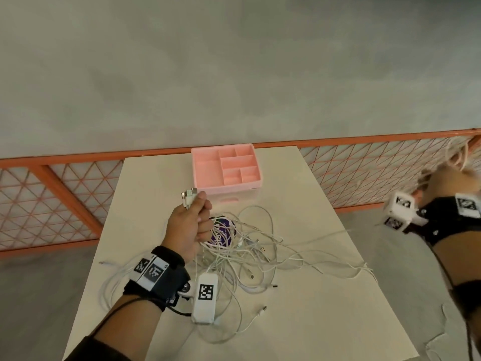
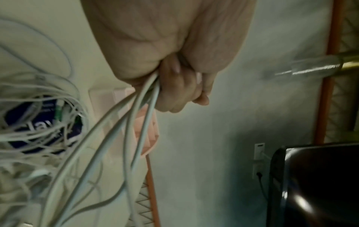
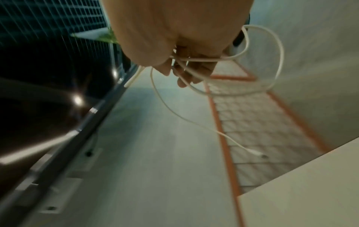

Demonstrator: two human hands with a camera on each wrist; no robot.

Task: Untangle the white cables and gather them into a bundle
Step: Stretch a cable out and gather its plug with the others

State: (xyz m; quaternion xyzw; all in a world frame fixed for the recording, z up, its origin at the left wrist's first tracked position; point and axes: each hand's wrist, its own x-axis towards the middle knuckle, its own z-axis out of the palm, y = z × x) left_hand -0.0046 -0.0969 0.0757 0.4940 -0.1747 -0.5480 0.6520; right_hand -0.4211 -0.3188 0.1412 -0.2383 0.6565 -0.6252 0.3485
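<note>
A tangle of white cables (image 1: 242,254) lies on the middle of the white table (image 1: 325,316). My left hand (image 1: 194,220) is raised above it and grips several cables (image 2: 136,116), their plug ends (image 1: 188,195) sticking out above the fist. The strands hang from the fist down into the tangle. My right hand (image 1: 442,183) is held high, off the table's right side, and is blurred. In the right wrist view it grips a loosely looped white cable (image 3: 268,61) whose plug end (image 3: 258,154) dangles free.
A pink compartment tray (image 1: 226,169) stands at the table's far edge, just beyond my left hand. A purple round object (image 1: 221,233) lies under the tangle. An orange mesh fence (image 1: 364,168) runs behind the table. Grey floor surrounds it.
</note>
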